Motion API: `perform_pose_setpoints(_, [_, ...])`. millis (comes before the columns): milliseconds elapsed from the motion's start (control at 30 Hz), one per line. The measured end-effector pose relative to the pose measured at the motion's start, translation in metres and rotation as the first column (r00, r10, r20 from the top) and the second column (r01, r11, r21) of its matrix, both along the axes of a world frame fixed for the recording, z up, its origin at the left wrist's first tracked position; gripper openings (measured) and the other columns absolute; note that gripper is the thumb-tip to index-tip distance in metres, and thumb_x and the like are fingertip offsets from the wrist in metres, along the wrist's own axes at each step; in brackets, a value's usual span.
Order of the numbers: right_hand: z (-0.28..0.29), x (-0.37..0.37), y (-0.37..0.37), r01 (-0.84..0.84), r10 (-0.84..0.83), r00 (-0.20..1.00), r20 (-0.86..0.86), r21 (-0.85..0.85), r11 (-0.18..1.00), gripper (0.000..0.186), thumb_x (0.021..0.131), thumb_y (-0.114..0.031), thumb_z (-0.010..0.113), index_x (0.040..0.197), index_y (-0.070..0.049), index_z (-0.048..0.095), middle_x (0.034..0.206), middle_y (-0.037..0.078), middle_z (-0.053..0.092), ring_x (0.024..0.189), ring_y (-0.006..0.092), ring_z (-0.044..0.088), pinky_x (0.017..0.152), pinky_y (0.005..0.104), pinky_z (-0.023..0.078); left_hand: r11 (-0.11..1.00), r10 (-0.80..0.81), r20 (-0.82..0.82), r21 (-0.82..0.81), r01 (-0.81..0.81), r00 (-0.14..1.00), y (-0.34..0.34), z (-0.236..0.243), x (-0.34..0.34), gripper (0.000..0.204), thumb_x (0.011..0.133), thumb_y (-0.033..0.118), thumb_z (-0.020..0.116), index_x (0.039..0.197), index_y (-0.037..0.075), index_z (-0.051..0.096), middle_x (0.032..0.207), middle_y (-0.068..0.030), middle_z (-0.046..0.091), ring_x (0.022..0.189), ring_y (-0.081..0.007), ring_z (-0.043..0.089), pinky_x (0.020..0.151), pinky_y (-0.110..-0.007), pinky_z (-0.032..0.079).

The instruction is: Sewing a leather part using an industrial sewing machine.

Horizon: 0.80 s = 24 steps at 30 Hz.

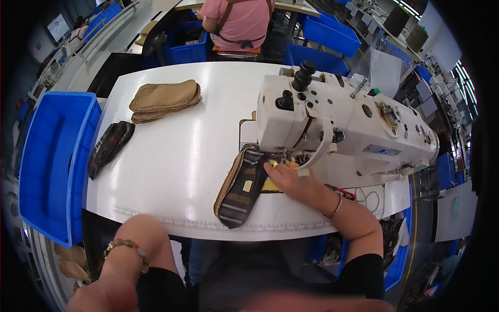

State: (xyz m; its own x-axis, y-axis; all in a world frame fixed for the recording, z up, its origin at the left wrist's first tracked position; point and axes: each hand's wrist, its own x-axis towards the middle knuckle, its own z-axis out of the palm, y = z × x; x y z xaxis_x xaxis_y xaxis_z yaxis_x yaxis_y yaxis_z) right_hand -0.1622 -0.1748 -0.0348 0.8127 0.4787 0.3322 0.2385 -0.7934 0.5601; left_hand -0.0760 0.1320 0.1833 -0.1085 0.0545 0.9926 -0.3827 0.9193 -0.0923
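Note:
A long plaid fabric piece (243,190), tan along its left edge and bearing a small yellow patch, lies slanted on the white sewing table (171,177). Its top end reaches the needle area of a white sewing machine (343,114). My right hand (291,179) is there, curled, with the thumb at the piece's upper right edge; the machine's curved guard partly hides its other fingers. Yellow material (270,185) shows just beneath this hand. At the lower left my left hand (101,299) is lifted off the table, arm bent, its fingers out of sight.
A stack of tan fabric pieces (165,98) and another plaid piece (110,146) lie on the table's left half. An empty blue bin (60,161) stands beside it. A red-handled tool (340,191) sits right of my hand. Beyond the table, a person in pink (241,23) sits.

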Motion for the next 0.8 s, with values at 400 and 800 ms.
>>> perform_pose_setpoints(400, [0.004, 0.0, 0.002, 0.045, -0.028, 0.992, -0.125, 0.134, 0.99, 0.042, 0.084, -0.009, 0.059, 0.126, -0.008, 0.062, 0.08, 0.005, 0.066, 0.079, 0.0139, 0.066, 0.05, 0.0268, 0.039, 0.998, 0.058, -0.026, -0.034, -0.059, 0.998, -0.006, 0.002, -0.003, 0.018, 0.088, -0.007, 0.06, 0.094, 0.01, 0.062, 0.091, 0.0105, 0.045, 0.075, 0.0023, 0.05, 0.057, -0.015, 0.05])
perform_pose_setpoints(800, [-0.001, 0.0, 0.0, 0.036, 0.005, 0.987, -0.162, 0.245, 0.969, 0.045, 0.082, -0.005, 0.06, 0.127, -0.005, 0.061, 0.072, 0.002, 0.061, 0.067, 0.0107, 0.061, 0.047, 0.0256, 0.034, 0.993, 0.101, -0.027, 0.068, -0.099, 0.995, 0.021, -0.009, -0.001, 0.033, 0.088, -0.004, 0.063, 0.119, 0.006, 0.067, 0.129, 0.0054, 0.059, 0.098, -0.0032, 0.061, 0.062, -0.017, 0.054])
